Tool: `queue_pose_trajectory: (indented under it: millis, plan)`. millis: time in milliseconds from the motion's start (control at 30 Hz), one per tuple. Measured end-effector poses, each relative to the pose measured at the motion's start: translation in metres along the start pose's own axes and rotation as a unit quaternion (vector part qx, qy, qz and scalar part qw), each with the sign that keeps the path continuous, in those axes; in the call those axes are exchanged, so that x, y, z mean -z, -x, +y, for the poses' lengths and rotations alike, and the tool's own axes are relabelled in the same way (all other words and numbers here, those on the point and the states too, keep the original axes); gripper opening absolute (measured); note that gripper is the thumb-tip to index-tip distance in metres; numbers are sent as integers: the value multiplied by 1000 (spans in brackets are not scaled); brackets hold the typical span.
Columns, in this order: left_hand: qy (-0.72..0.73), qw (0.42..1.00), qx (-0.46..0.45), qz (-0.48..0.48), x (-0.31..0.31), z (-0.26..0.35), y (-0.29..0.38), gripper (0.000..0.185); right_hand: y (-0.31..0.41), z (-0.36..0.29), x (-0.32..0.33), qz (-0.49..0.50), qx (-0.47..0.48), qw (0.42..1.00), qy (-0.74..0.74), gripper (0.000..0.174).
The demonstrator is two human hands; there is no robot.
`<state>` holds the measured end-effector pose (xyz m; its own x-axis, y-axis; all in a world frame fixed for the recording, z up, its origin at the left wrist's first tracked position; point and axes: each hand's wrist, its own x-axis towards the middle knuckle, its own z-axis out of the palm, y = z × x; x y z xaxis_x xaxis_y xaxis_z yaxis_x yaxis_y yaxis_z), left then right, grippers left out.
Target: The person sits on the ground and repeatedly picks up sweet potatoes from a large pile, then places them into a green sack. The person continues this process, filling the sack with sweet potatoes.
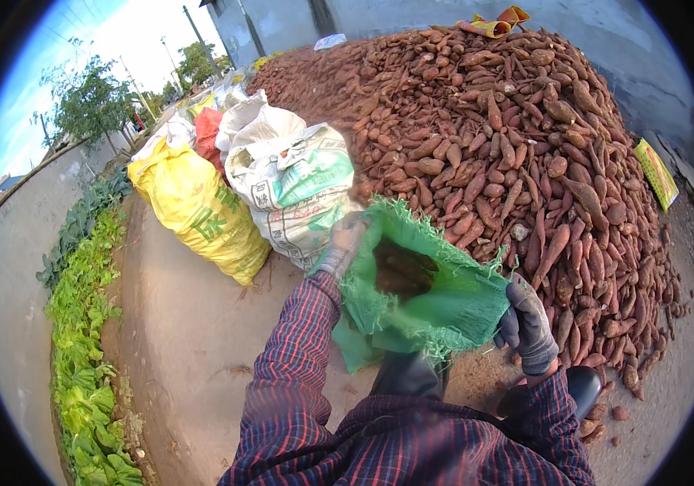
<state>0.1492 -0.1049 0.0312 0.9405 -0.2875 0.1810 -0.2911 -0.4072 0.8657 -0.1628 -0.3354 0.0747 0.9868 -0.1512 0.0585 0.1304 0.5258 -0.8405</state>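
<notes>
A green woven sack (462,304) with frayed edges stands before me, its mouth spread wide. Through the opening, brownish contents (404,273) show in shadow, too blurred to name for certain. My left hand (347,240), in a grey glove, grips the sack's rim on the left. On the right, my gloved right hand (529,322) holds the other end of the rim between thumb and fingers. Right behind the sack rises a large heap of sweet potatoes (492,158). The lower part of the sack is partly hidden by its own rim.
A full white woven sack (292,182) and a yellow one (201,212) stand left of the heap, with a red sack (208,136) behind them. Loose sweet potatoes (620,413) lie by my right boot (584,389). Leafy greens (85,340) line the low wall (12,267).
</notes>
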Motion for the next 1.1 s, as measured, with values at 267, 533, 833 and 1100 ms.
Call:
queue_pose_trajectory:
  millis: [267, 533, 833, 1100]
  plan:
    - [-218, 898, -381, -32, 63, -41, -21, 38, -13, 12, 77, 46, -10, 998, 29, 29]
    - [-167, 899, -381, -140, 62, -66, -27, 53, -80, 31, 126, 246, -135, 953, 116, 44]
    - [-114, 918, -341, -167, 58, -64, -28, 43, -157, 56, -20, -73, 230, 707, 665, 100]
    - [-26, 925, -303, -228, 68, -82, -27, 37, -207, 160, -3, -53, -5, 921, 386, 48]
